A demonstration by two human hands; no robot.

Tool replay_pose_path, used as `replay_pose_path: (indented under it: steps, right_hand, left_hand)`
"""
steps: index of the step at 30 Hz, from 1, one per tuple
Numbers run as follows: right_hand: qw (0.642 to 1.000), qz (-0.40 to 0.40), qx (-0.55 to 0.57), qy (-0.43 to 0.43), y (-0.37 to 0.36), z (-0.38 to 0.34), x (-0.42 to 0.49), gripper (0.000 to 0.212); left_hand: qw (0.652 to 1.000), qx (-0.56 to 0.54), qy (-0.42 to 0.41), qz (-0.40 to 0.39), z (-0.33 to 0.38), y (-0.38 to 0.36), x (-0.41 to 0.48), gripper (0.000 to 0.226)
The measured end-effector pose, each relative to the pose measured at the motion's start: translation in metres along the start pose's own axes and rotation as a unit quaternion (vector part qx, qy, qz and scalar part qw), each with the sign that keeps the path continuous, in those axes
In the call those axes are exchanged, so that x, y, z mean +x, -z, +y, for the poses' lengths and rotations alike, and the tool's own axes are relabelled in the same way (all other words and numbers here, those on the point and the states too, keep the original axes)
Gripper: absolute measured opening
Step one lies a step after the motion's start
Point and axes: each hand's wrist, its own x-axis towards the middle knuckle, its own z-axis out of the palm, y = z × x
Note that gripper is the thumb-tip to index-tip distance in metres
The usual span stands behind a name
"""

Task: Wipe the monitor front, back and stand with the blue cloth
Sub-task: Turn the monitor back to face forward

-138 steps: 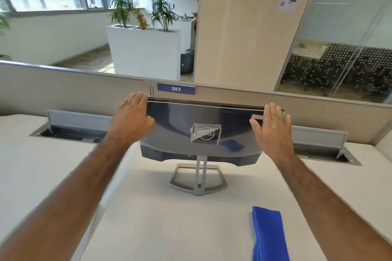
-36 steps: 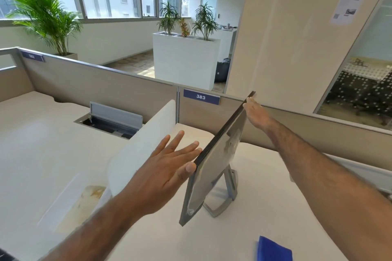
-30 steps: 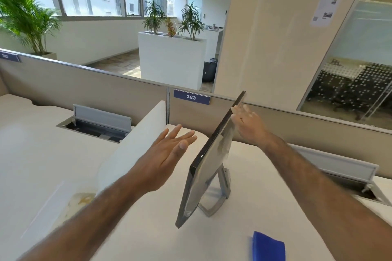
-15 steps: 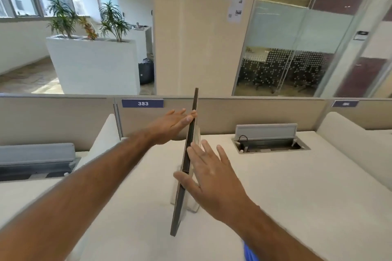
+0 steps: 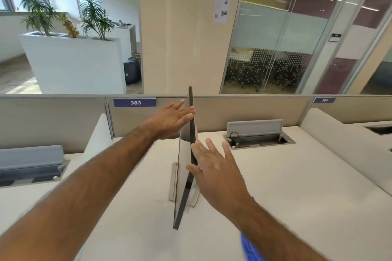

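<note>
An open-plan office lies beyond the partition. The pale table carries the monitor, which stands edge-on and tilted on its stand. The left hand lies flat against the monitor's left face near the top, and the right hand lies flat on its right face lower down. Each grip is apart, fingers straight, clamping nothing. The panel looks thin, stiff, top-heavy and easily smudged, so it is best steadied by its edges or stand. The blue cloth, soft and light, lies unheld right of the monitor's near corner, mostly hidden by the forearm.
</note>
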Motion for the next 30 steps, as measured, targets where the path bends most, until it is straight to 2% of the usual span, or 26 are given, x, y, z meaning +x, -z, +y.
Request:
replay_pose_path:
  steps: [4,9,13,16,20,23,26,30]
  right_hand:
    - [1.000,0.002,-0.010,-0.007,0.000,0.013,-0.006,0.084]
    - [1.000,0.013,-0.019,0.000,-0.001,0.044,-0.013,0.068]
    - [0.999,0.028,-0.022,0.022,0.005,0.080,-0.020,0.059]
    - [0.999,-0.012,0.021,0.030,0.012,0.115,-0.026,0.064]
    - [0.997,-0.054,0.046,0.013,0.020,0.146,-0.031,0.056]
    - [0.998,-0.020,-0.049,0.021,0.019,0.144,-0.034,0.057]
    - [0.988,0.042,-0.145,0.028,0.014,0.113,-0.038,0.052]
    - [0.982,0.037,-0.179,-0.045,-0.006,0.063,-0.042,0.059]
  left_hand:
    - [1.000,0.016,0.002,0.005,0.005,-0.002,0.004,0.070]
    - [1.000,0.028,0.006,0.002,0.017,-0.003,0.007,0.076]
    - [0.999,0.036,0.008,-0.005,0.027,-0.008,0.012,0.067]
    - [0.999,0.037,-0.006,-0.001,0.032,-0.014,0.014,0.064]
    - [0.998,0.046,-0.032,0.020,0.036,-0.016,0.015,0.061]
    - [0.998,0.031,-0.044,0.030,0.035,-0.015,0.018,0.066]
    - [0.998,0.009,-0.047,0.032,0.025,-0.015,0.022,0.075]
    - [0.999,0.005,-0.035,0.024,0.002,-0.015,0.024,0.073]
